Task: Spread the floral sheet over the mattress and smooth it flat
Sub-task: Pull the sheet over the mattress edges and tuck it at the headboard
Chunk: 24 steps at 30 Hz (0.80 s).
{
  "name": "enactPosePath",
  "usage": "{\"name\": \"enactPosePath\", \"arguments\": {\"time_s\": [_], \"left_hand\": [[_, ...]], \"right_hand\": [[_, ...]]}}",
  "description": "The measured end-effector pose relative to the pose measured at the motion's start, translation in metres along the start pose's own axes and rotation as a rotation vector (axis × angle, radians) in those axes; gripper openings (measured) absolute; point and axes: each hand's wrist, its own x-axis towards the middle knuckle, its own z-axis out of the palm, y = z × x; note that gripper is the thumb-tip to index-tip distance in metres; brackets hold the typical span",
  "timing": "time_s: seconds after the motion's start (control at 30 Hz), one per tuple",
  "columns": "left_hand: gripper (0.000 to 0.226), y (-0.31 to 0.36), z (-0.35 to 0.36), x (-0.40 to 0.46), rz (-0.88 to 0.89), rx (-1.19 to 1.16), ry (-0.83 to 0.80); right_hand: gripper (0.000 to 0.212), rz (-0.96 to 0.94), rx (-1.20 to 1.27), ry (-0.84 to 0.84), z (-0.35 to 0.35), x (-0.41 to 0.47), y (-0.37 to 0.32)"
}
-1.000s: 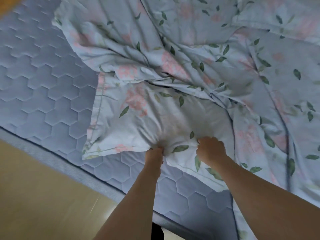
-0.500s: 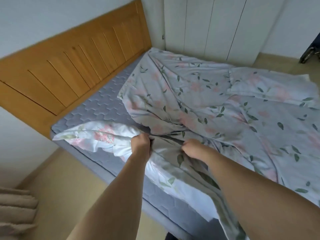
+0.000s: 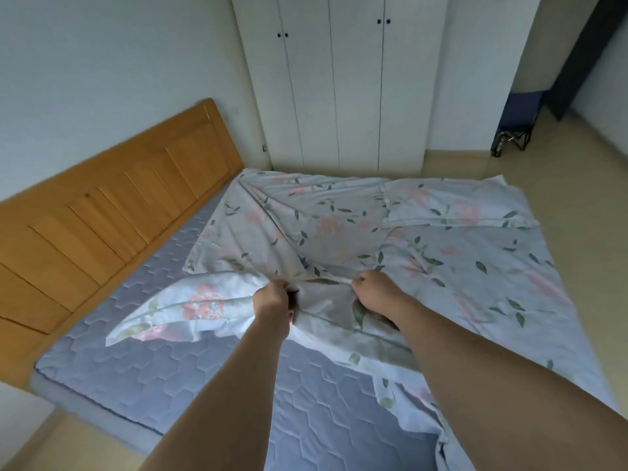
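Observation:
The floral sheet (image 3: 424, 253), pale blue with pink flowers and green leaves, lies crumpled over the right and far part of the grey quilted mattress (image 3: 170, 375). My left hand (image 3: 273, 302) is closed on a bunched edge of the sheet, and a loose corner flap trails to its left above the mattress. A short way to the right, my right hand (image 3: 373, 288) grips the same edge. The sheet is stretched and wrinkled between both hands. The near-left mattress and a strip along the headboard are bare.
A wooden headboard (image 3: 112, 212) runs along the left side. A white wardrobe (image 3: 339, 83) stands against the far wall behind the bed. A dark folding chair (image 3: 516, 127) stands at the far right. Beige floor surrounds the bed on the right and the near left.
Both hands have lifted the sheet's edge up off the mattress, still gripping it. The view has risen from the mattress to take in the headboard, wardrobe and whole bed.

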Motion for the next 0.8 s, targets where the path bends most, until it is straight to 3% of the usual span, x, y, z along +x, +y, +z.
{"name": "enactPosePath", "arguments": {"time_s": [0.23,0.4,0.5,0.57,0.63,0.7,0.8], "left_hand": [[0.02,-0.016,0.175,0.032,-0.063,0.074,-0.215],[0.006,-0.049,0.29,0.068,-0.094,-0.021,-0.364],[0.001,-0.107,0.362,0.122,-0.076,-0.019,-0.417],[0.011,-0.165,0.394,0.165,-0.066,0.033,-0.428],[0.019,-0.227,0.411,0.208,-0.06,0.168,-0.399],[0.021,-0.319,0.428,0.268,-0.018,0.423,-0.387],[0.036,-0.443,0.436,0.333,0.265,1.0,-0.385]], "right_hand": [[0.036,0.105,0.025,0.325,-0.099,0.059,0.102],[0.031,0.145,0.011,0.544,-0.148,0.101,0.183],[0.029,0.112,-0.054,0.655,-0.15,0.152,0.259],[0.028,0.087,-0.099,0.687,-0.126,0.185,0.316],[0.02,0.07,-0.125,0.683,-0.086,0.212,0.374],[0.012,0.107,-0.217,0.577,-0.022,0.249,0.461],[0.061,0.235,-0.462,0.367,0.069,0.289,0.566]]}}
